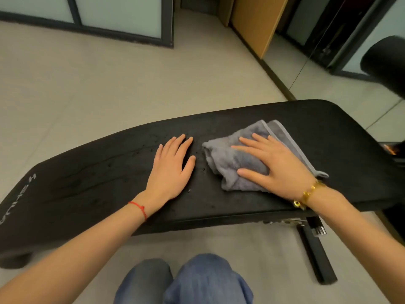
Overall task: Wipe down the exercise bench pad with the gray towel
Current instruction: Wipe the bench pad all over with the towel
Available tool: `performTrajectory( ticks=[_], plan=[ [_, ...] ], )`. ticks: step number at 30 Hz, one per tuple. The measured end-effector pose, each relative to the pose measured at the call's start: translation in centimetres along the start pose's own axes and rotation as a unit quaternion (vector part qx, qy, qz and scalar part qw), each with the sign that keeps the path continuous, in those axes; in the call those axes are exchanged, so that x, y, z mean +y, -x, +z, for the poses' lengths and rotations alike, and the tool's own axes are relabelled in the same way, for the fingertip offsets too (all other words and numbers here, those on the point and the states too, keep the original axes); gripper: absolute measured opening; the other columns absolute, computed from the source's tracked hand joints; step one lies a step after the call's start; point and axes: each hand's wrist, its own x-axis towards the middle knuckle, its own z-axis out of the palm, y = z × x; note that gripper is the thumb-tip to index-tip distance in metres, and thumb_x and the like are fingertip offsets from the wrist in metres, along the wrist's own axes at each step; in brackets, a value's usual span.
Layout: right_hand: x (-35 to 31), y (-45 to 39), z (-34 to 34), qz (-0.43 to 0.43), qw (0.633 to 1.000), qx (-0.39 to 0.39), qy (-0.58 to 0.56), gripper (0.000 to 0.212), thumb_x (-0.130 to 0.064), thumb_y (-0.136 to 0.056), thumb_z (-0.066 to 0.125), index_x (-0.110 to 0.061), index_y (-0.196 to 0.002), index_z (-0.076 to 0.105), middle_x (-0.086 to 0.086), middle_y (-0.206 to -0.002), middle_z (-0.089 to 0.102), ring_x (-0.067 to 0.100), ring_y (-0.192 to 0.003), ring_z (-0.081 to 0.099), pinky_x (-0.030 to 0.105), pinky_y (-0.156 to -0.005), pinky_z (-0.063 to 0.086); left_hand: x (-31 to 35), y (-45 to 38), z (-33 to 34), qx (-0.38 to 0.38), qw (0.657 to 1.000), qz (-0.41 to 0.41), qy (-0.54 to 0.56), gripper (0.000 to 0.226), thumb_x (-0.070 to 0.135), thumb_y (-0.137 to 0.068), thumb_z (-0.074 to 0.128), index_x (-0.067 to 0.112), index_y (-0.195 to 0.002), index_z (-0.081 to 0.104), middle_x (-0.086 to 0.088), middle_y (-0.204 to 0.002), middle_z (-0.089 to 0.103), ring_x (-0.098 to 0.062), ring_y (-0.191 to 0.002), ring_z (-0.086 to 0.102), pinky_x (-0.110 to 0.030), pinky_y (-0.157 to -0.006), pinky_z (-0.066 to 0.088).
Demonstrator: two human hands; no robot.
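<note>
Across the pale floor: long black padded exercise bench pad (328, 128), droplets on its surface | crumpled gray terry towel (230, 160) on pad, right of centre | right hand (276, 170) flat on towel, fingers spread | left hand (172, 170) flat on bare pad just beside towel, fingers extended

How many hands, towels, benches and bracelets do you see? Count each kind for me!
Hands: 2, left hand flat on the pad, right hand flat on the towel
Gray towel: 1
Bench pad: 1
Wrist bands: 2, red string and gold bracelet
Total: 6
</note>
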Motion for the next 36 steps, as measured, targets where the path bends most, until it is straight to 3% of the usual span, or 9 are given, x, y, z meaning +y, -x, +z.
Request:
performTrajectory(
  ticks=[3,5,10,17,22,26,30,33,36],
  plan=[
    [-0.6,3.6,-0.4,0.002,1.000,-0.009,0.000,0.066,-0.074,-0.082,0.034,-0.048,-0.142,0.032,-0.023,-0.153,0.023,0.003,-0.145,0.011,0.030,-0.120,0.007,0.0,0.1,0.1,0.000,1.000,-0.004,0.003,0.054,0.044,-0.100,0.027,0.028,-0.152,0.023,0.006,-0.160,0.020,-0.013,-0.150,0.010,-0.042,-0.123,0.006],
    [0.4,2.0,-0.9,0.009,1.000,0.004,-0.012,0.066,-0.072,-0.082,0.038,-0.044,-0.141,0.037,-0.018,-0.152,0.029,0.005,-0.144,0.018,0.028,-0.118,0.009,0.1,0.1,0.0,0.000,1.000,-0.005,0.008,0.055,0.045,-0.100,0.028,0.028,-0.152,0.024,0.006,-0.160,0.020,-0.014,-0.149,0.010,-0.042,-0.123,0.007],
    [2.1,-4.1,0.1,0.132,0.989,0.036,0.052,0.060,-0.061,-0.088,0.046,-0.034,-0.141,0.041,-0.002,-0.152,0.037,0.021,-0.143,0.027,0.042,-0.119,0.016,-0.1,0.1,-0.4,0.011,1.000,-0.002,0.018,0.055,0.047,-0.098,0.032,0.029,-0.150,0.029,0.007,-0.158,0.026,-0.014,-0.148,0.016,-0.043,-0.122,0.012],
    [-3.9,5.5,0.8,0.045,0.998,0.042,0.025,0.063,-0.070,-0.084,0.041,-0.042,-0.141,0.038,-0.018,-0.151,0.032,0.008,-0.144,0.020,0.030,-0.119,0.011,-0.2,0.3,-0.5,0.020,0.999,0.001,0.033,0.053,0.045,-0.099,0.034,0.028,-0.149,0.032,0.006,-0.157,0.028,-0.014,-0.147,0.018,-0.043,-0.122,0.012],
    [0.7,-2.2,-0.8,0.085,0.996,0.037,0.017,0.069,-0.069,-0.083,0.045,-0.028,-0.138,0.047,-0.003,-0.148,0.043,0.020,-0.140,0.033,0.038,-0.117,0.022,-0.1,0.2,-0.4,0.017,0.999,-0.004,0.034,0.054,0.046,-0.099,0.032,0.029,-0.150,0.030,0.007,-0.158,0.025,-0.013,-0.148,0.015,-0.041,-0.122,0.009],
    [2.2,-9.1,1.2,0.131,0.989,0.023,0.071,0.065,-0.064,-0.087,0.044,-0.027,-0.140,0.045,0.001,-0.152,0.038,0.025,-0.142,0.028,0.044,-0.118,0.017,-0.2,0.2,-0.4,0.017,0.999,-0.009,0.038,0.054,0.046,-0.099,0.032,0.029,-0.150,0.029,0.008,-0.159,0.024,-0.012,-0.148,0.014,-0.041,-0.123,0.008],
    [-1.4,-4.2,1.4,0.066,0.997,0.038,0.025,0.062,-0.062,-0.087,0.045,-0.030,-0.140,0.043,-0.006,-0.151,0.038,0.017,-0.144,0.025,0.035,-0.119,0.010,-0.4,0.2,-0.1,0.020,0.999,-0.006,0.038,0.054,0.045,-0.099,0.033,0.028,-0.150,0.030,0.007,-0.159,0.025,-0.013,-0.148,0.015,-0.041,-0.123,0.009],
    [-3.1,1.4,0.7,0.004,1.000,0.022,0.008,0.061,-0.067,-0.084,0.044,-0.041,-0.139,0.040,-0.021,-0.148,0.031,0.003,-0.142,0.018,0.025,-0.118,0.006,-0.5,0.1,0.0,0.022,0.999,-0.004,0.034,0.054,0.045,-0.099,0.033,0.028,-0.150,0.029,0.006,-0.159,0.024,-0.013,-0.148,0.015,-0.042,-0.122,0.010],
    [-1.4,0.0,-0.1,0.007,1.000,0.012,-0.011,0.061,-0.066,-0.083,0.047,-0.039,-0.139,0.043,-0.018,-0.148,0.035,0.002,-0.140,0.023,0.025,-0.116,0.013,-0.4,0.1,0.0,0.021,0.999,-0.011,0.033,0.054,0.045,-0.099,0.032,0.027,-0.150,0.028,0.006,-0.159,0.024,-0.013,-0.148,0.014,-0.042,-0.122,0.010]
  ],
)
